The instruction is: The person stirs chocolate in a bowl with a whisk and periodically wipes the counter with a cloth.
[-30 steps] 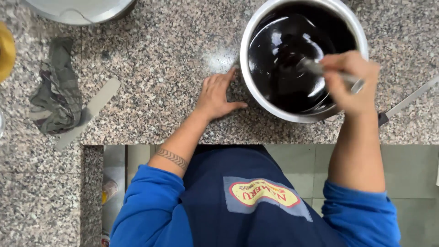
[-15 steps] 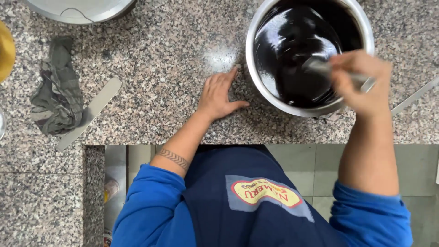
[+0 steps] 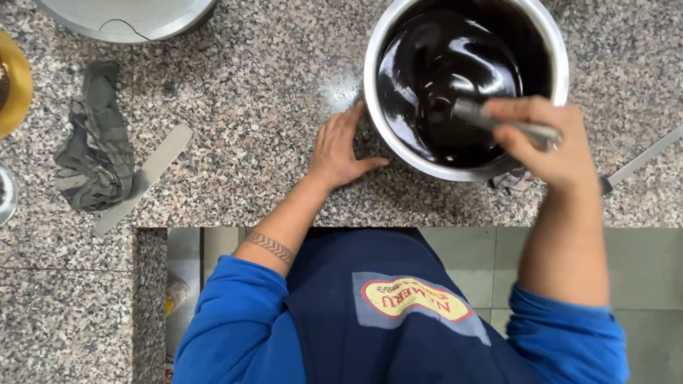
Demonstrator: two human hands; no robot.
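Observation:
A large steel bowl [image 3: 378,121] full of glossy dark liquid [image 3: 445,71] stands on the granite counter [image 3: 270,107]. My right hand [image 3: 551,142] is closed around the metal handle of a stirring tool [image 3: 475,115], whose lower end is sunk in the liquid. My left hand [image 3: 340,148] lies flat on the counter with fingers spread, touching the bowl's left wall.
A crumpled grey cloth [image 3: 96,142] and a flat metal spatula blade [image 3: 142,178] lie at the left. A second steel vessel [image 3: 124,18] sits at the top left, a yellow dish [image 3: 13,89] at the far left edge. Another metal utensil [image 3: 644,160] lies at the right. The counter edge runs just below my hands.
My right hand has swung the tool around inside the bowl, shifting the swirl in the dark liquid. The left hand stays against the bowl.

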